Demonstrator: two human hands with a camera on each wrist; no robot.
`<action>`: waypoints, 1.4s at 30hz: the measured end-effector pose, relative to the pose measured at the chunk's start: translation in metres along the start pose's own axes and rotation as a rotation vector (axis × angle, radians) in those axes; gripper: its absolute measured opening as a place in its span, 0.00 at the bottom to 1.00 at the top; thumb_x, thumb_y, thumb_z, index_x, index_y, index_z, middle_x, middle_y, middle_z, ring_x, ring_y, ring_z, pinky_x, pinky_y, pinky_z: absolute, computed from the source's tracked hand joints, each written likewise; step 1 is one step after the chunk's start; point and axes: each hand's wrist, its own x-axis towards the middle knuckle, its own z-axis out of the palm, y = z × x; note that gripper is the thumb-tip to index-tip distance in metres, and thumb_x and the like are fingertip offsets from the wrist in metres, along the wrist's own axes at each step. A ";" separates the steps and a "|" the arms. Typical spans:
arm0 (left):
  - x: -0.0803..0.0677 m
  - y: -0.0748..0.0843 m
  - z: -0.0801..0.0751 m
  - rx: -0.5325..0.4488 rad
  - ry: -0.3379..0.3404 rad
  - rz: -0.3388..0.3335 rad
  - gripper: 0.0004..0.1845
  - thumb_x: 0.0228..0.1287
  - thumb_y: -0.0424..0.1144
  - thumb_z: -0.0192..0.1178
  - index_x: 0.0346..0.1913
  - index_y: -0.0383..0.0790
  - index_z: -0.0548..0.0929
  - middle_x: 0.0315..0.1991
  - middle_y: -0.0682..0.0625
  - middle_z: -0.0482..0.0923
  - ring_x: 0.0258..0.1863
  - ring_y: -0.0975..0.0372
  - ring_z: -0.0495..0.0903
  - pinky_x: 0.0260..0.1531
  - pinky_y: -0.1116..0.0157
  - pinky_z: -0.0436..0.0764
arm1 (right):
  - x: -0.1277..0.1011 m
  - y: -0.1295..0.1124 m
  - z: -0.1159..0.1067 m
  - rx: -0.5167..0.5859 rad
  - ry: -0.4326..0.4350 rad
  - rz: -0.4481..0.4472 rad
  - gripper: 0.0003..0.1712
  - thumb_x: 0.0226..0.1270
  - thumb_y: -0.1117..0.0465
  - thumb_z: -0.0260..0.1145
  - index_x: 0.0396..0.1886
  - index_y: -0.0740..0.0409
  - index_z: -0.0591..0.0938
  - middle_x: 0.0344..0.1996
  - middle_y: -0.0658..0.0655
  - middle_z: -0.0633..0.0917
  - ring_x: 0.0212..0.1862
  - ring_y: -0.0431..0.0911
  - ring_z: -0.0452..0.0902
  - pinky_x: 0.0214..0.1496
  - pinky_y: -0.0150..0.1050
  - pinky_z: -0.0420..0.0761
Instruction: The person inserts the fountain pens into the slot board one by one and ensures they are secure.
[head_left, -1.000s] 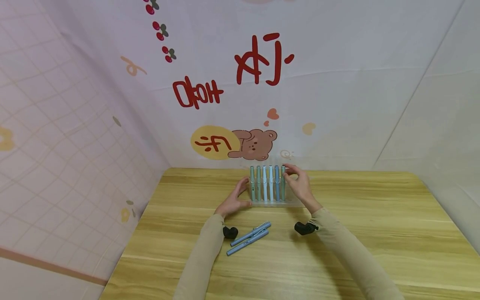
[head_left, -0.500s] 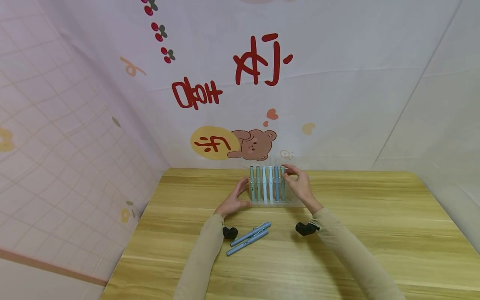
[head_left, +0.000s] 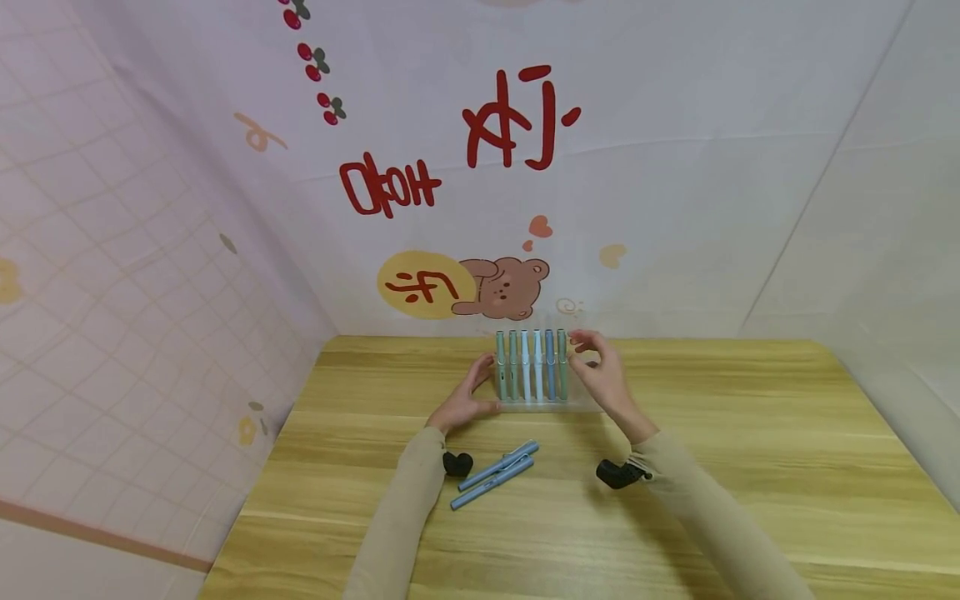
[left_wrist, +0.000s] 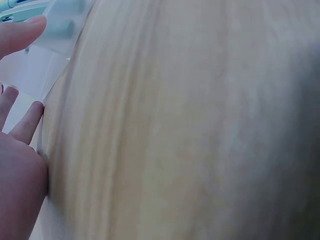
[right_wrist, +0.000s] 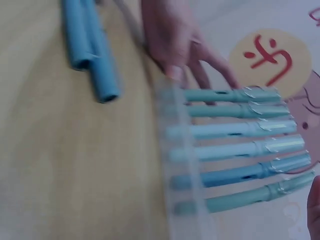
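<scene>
A clear pen stand (head_left: 534,407) holds several capped pens upright in a row, green, pale blue and darker blue. My left hand (head_left: 457,407) grips its left end, thumb at the front of the base and fingers reaching behind. In the left wrist view, the thumb (left_wrist: 25,35) lies close over the stand's clear plastic. At the other end of the row, my right hand (head_left: 606,379) is just beside the rightmost green pen (head_left: 562,375), thumb and forefinger parted with nothing between them. In the right wrist view, only a fingertip (right_wrist: 314,205) shows, near that pen's cap.
Two blue pens (head_left: 480,492) lie side by side, slanted, on the wooden table (head_left: 675,467) in front of the stand. Behind the table hangs a white printed cloth (head_left: 675,208) with a bear and red characters. Another cloth wall (head_left: 150,292) is at the left.
My right hand has let go of the rightmost green pen and drawn slightly right. My left hand stays at the stand. The head view has shifted a little.
</scene>
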 end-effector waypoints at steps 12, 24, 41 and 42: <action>0.000 0.000 -0.002 -0.013 -0.009 -0.010 0.50 0.57 0.21 0.63 0.76 0.39 0.45 0.76 0.37 0.41 0.72 0.40 0.44 0.65 0.41 0.54 | -0.035 0.025 0.013 -0.035 -0.320 -0.030 0.11 0.66 0.75 0.61 0.47 0.71 0.80 0.39 0.66 0.82 0.40 0.54 0.78 0.31 0.36 0.79; 0.000 0.003 -0.001 0.008 -0.005 -0.014 0.50 0.57 0.21 0.63 0.76 0.39 0.45 0.76 0.37 0.42 0.72 0.40 0.45 0.66 0.42 0.52 | -0.061 0.051 0.030 -0.089 -0.580 -0.057 0.07 0.62 0.72 0.65 0.40 0.66 0.83 0.33 0.57 0.83 0.35 0.45 0.77 0.33 0.35 0.79; 0.001 0.001 0.000 -0.005 0.006 -0.004 0.49 0.56 0.20 0.63 0.76 0.39 0.47 0.75 0.36 0.43 0.72 0.41 0.45 0.66 0.42 0.50 | -0.073 0.059 0.036 -0.190 -0.681 -0.168 0.09 0.60 0.69 0.69 0.40 0.59 0.83 0.36 0.50 0.81 0.36 0.41 0.73 0.38 0.34 0.74; 0.001 0.002 0.000 -0.005 0.007 -0.005 0.49 0.56 0.20 0.63 0.76 0.39 0.47 0.75 0.37 0.43 0.72 0.41 0.45 0.66 0.42 0.50 | -0.073 0.060 0.035 -0.177 -0.685 -0.164 0.09 0.60 0.70 0.69 0.40 0.60 0.82 0.36 0.50 0.81 0.36 0.42 0.73 0.38 0.35 0.75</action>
